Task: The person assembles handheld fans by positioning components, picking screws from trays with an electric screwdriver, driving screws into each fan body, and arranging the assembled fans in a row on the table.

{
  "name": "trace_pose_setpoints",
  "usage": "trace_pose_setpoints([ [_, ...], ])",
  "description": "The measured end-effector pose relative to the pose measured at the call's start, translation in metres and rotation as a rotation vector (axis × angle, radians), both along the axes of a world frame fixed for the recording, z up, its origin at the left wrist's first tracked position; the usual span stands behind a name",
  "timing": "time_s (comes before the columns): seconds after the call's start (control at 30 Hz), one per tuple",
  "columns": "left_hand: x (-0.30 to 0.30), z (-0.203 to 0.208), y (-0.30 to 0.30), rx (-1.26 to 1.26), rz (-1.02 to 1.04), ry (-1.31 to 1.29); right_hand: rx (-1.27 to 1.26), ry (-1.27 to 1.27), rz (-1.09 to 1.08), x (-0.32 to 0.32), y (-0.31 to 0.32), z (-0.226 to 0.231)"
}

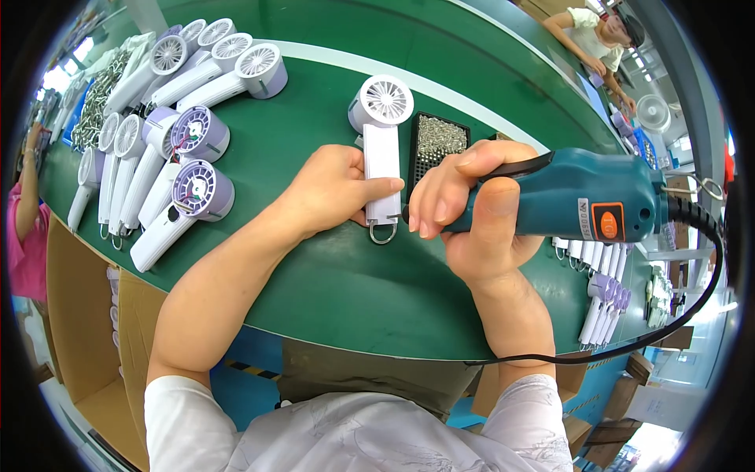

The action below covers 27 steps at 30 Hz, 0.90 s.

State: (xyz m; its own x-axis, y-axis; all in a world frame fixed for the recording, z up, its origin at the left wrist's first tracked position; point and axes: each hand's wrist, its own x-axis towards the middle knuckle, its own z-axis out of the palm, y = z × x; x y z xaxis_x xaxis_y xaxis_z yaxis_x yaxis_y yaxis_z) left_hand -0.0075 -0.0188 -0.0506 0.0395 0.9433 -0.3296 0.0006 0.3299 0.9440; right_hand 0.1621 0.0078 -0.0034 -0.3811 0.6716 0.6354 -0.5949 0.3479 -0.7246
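Observation:
A white and lilac handheld fan (pixel 382 153) lies on the green table, its round grille away from me and a metal loop at its near end. My left hand (pixel 326 189) grips the handle, thumb across its face. My right hand (pixel 476 216) is wrapped round a teal electric screwdriver (pixel 562 193), held sideways. Its bit points left at the near end of the handle; whether it sits in a screw I cannot tell. Just behind my right hand stands a black tray (pixel 421 169) full of small screws.
On the left lie several handheld fans (pixel 197 79), some with opened heads (pixel 203 189), and a heap of metal loops (pixel 102 102). More fans (pixel 605 303) lie at right, near the screwdriver's black cable (pixel 684 315). Cardboard boxes (pixel 86 315) stand below. A co-worker (pixel 594 39) sits across the table.

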Motion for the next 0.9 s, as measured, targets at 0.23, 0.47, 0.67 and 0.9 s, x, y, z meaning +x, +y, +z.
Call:
trace_pose_setpoints([
  [0.23,-0.001,0.000,0.000,0.021,0.005,0.041,0.067,-0.154,0.008,0.000,-0.006,0.004],
  [0.47,-0.001,0.008,-0.001,0.019,-0.006,0.111,0.030,-0.064,0.068,0.000,-0.004,0.001],
  [0.67,-0.002,0.006,-0.001,0.023,-0.003,0.104,-0.011,-0.060,0.052,-0.001,-0.009,0.002],
  [0.9,-0.001,-0.003,0.002,0.037,-0.027,0.097,-0.043,-0.097,0.104,-0.004,-0.008,0.004],
])
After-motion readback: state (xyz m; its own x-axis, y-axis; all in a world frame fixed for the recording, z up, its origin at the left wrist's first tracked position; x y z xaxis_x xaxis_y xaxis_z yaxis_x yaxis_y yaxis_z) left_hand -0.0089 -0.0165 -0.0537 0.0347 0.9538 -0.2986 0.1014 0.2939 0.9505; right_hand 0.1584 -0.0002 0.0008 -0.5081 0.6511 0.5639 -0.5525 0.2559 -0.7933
